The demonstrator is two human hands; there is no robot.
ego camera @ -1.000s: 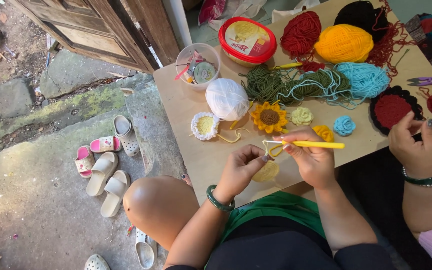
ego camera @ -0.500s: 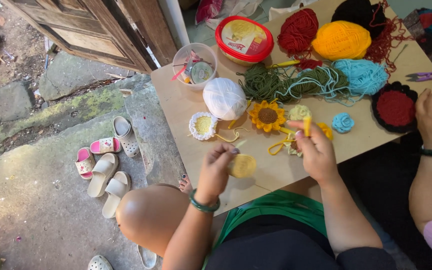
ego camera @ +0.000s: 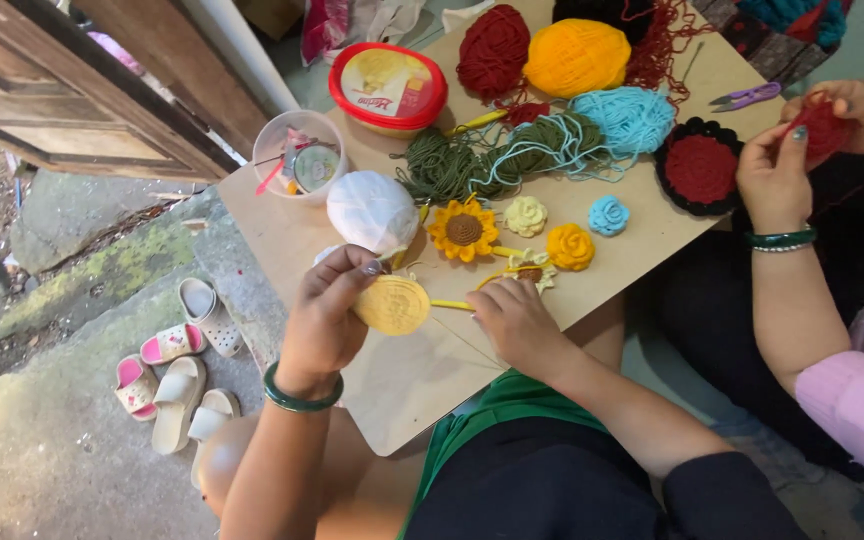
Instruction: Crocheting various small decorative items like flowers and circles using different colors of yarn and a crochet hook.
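Since half a second ago my right hand has dropped lower and turned palm down, the yellow crochet hook no longer upright but lying level, gripped in its closed fingers. Left hand: fingers pinched shut on the round yellow crochet disc, held above the near part of the board. Far of it: crochet sunflower, white yarn ball; at far right, another person's hands hold a red piece.

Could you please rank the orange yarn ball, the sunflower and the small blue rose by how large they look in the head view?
1. orange yarn ball
2. sunflower
3. small blue rose

All three lie on the same board at similar distance, so the order looks reliable.
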